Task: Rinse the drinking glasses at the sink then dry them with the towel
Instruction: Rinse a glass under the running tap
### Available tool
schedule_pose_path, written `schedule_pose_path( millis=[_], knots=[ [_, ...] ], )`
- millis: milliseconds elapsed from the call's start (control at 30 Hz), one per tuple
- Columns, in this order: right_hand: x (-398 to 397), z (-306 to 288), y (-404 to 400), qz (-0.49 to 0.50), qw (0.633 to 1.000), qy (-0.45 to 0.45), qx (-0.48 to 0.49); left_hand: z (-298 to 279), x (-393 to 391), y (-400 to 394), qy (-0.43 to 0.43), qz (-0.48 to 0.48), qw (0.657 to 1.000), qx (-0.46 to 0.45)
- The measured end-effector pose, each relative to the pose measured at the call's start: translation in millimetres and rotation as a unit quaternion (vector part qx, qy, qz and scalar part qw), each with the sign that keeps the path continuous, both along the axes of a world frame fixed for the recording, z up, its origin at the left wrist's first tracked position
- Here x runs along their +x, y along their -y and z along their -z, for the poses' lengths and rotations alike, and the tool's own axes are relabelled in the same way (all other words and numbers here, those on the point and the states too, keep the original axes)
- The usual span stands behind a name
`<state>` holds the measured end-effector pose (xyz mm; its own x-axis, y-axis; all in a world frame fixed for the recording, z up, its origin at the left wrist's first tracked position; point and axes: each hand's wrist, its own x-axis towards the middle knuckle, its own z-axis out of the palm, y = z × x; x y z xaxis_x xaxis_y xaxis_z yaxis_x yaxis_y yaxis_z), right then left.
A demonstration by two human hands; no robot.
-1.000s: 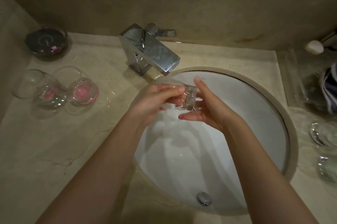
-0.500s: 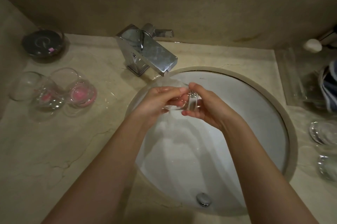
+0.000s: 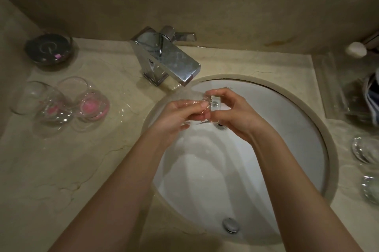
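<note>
A clear drinking glass (image 3: 214, 106) lies on its side over the white sink basin (image 3: 287, 138), just below the chrome faucet (image 3: 170, 62) spout. My right hand (image 3: 235, 116) grips its thick base with curled fingers. My left hand (image 3: 180, 116) holds the rim end, its fingers wrapped over the glass wall. Two more clear glasses (image 3: 51, 106) with pink inside stand on the counter at the left. No towel is clearly visible.
A dark round dish (image 3: 49, 49) sits at the back left of the marble counter (image 3: 61, 169). A clear tray (image 3: 338, 95) with striped fabric is at the right, with clear glassware (image 3: 367, 151) in front of it. The drain stopper (image 3: 230, 225) is near me.
Both hands have shifted slightly up and right with the glass. My right fingers, straight a second ago, now curl round the base.
</note>
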<state>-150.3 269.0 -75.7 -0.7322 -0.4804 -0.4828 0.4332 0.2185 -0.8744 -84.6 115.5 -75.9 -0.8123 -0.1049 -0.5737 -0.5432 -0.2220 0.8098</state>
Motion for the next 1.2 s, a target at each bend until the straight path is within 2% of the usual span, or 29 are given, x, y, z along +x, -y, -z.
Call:
schedule_pose_path(
  millis=[100, 233, 333, 400, 500, 533, 600, 667, 700, 767, 833, 900, 967, 1033, 1133, 1200],
  knots=[
    [2.8, -0.6, 1.6, 0.019, 0.999, 0.045, -0.025, 1.9, -3.2, -0.3, -0.028, -0.028, 0.999, 0.027],
    [10.7, 7.3, 3.9, 0.068, 0.996, 0.061, -0.025, 6.9, -2.9, 1.6, -0.057, -0.05, 0.997, 0.012],
    [17.9, 18.5, 8.4, 0.143, 0.981, 0.104, -0.085, 12.9, 1.3, -4.0, -0.11, -0.1, 0.988, -0.03],
    [24.1, 21.6, 12.8, 0.156, 0.972, 0.138, -0.112, 18.2, 0.5, -9.6, -0.112, -0.147, 0.98, -0.076],
    [27.7, 27.9, 22.2, 0.119, 0.973, 0.183, -0.076, 29.2, -2.0, -15.0, -0.104, -0.228, 0.968, -0.008],
    [28.9, 28.8, 25.7, 0.106, 0.98, 0.166, -0.043, 31.5, -3.0, -16.2, -0.107, -0.246, 0.963, 0.011],
    [28.6, 35.5, 34.0, 0.105, 0.993, 0.045, 0.033, 33.2, -6.0, -21.6, -0.111, -0.262, 0.959, 0.018],
    [29.5, 38.9, 43.4, 0.111, 0.987, -0.083, 0.082, 34.7, -8.3, -26.9, -0.108, -0.278, 0.954, 0.039],
    [30.3, 38.7, 48.7, 0.12, 0.983, -0.106, 0.091, 35.7, -9.9, -27.5, -0.109, -0.29, 0.95, 0.05],
    [25.1, 44.0, 58.5, 0.143, 0.985, -0.062, 0.067, 36.0, -11.6, -27.6, -0.119, -0.298, 0.946, 0.052],
    [19.0, 43.0, 65.1, 0.171, 0.985, 0.038, -0.01, 34.6, -11.0, -26.9, -0.134, -0.28, 0.95, 0.046],
    [16.8, 38.9, 65.8, 0.191, 0.974, 0.097, -0.075, 31.4, -10.2, -26.4, -0.141, -0.26, 0.955, 0.024],
    [19.9, 39.1, 69.0, 0.195, 0.973, 0.097, -0.079, 31.6, -9.4, -24.7, -0.141, -0.254, 0.957, 0.005],
    [27.2, 37.2, 77.2, 0.174, 0.983, 0.046, -0.04, 33.2, -9.1, -24.1, -0.136, -0.269, 0.953, -0.018],
    [35.3, 38.7, 82.1, 0.195, 0.98, -0.028, 0.021, 43.0, -5.3, -26.9, -0.116, -0.287, 0.949, -0.06],
    [35.8, 40.6, 78.3, 0.221, 0.975, -0.014, 0.004, 47.8, -1.3, -28.4, -0.114, -0.278, 0.951, -0.065]
  ],
)
